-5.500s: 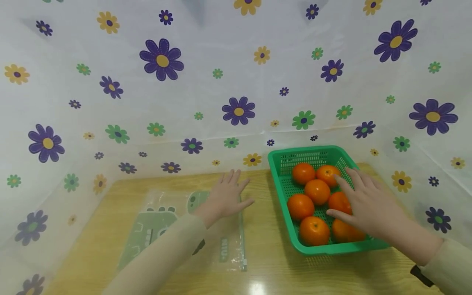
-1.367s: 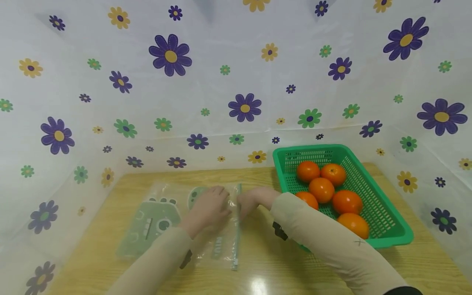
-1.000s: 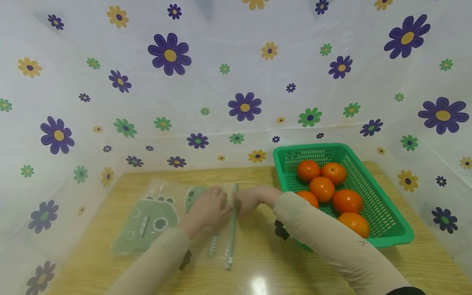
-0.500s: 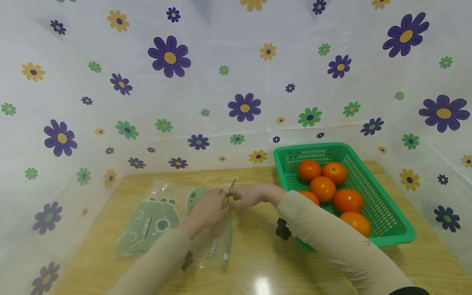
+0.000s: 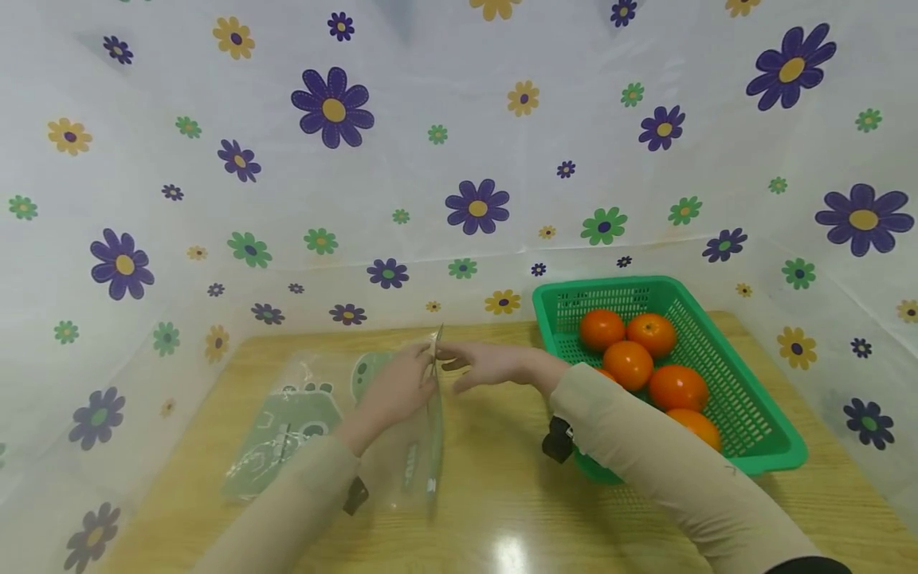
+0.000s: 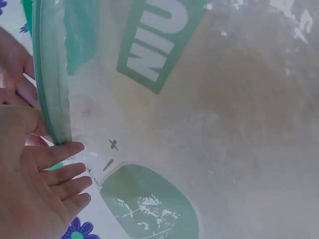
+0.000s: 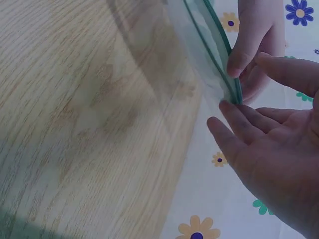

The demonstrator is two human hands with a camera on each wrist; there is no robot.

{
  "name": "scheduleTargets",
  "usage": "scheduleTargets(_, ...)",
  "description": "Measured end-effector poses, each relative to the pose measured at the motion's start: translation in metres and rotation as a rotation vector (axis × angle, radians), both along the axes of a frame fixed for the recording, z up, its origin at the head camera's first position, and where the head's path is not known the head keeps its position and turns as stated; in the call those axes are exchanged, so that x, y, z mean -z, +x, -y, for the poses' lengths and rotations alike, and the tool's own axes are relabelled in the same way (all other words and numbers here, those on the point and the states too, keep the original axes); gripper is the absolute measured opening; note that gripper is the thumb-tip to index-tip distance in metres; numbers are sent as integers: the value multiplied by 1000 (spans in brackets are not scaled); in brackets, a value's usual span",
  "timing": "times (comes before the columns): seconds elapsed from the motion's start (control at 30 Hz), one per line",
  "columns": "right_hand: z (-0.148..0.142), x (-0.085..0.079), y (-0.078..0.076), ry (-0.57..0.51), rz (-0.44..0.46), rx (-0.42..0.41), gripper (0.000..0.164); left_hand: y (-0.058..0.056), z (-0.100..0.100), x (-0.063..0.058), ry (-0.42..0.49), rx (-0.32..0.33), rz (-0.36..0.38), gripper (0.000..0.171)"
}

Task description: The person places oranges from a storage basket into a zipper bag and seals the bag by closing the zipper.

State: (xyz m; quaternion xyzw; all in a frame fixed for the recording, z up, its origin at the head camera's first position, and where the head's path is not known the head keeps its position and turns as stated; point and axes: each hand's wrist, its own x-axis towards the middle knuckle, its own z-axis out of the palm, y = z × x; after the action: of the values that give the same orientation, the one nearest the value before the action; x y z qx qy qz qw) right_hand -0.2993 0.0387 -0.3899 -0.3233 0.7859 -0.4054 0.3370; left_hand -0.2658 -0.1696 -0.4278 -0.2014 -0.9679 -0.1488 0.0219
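A clear plastic zip bag (image 5: 419, 478) with green cartoon prints lies on the table, its mouth edge lifted. My left hand (image 5: 398, 387) pinches the green-lined edge near its far corner; in the left wrist view its thumb and index finger meet at the zip strip (image 6: 50, 74). Fingertips of my right hand (image 5: 491, 365) touch the same edge from the right. In the right wrist view those fingers (image 7: 239, 124) are loosely extended under the corner, with the thumb apart. The bag's mouth looks slightly parted in the head view.
At the right stands a green plastic basket (image 5: 796, 456) holding several oranges (image 5: 627, 365); my right sleeve (image 5: 645, 446) crosses its front left corner. A white flowered sheet (image 5: 402, 167) rises behind and beside the wooden table (image 5: 495, 494).
Both hands came from above the bag and basket to the bag's edge. Lately they have shifted left and away from me, raising the far corner. The right hand's fingers have spread.
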Motion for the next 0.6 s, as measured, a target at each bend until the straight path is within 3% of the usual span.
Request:
scheduleTargets(0.3,-4,-12,0,-99,-3,86,77,-4,2,-23,63,-24,-47,38)
scheduleTargets(0.43,-3,-21,3,-127,-31,113,75,-6,2,-32,42,-55,-19,41)
scheduleTargets(0.6,-4,-28,5,-181,-28,126,74,-8,2,-43,56,-64,31,31)
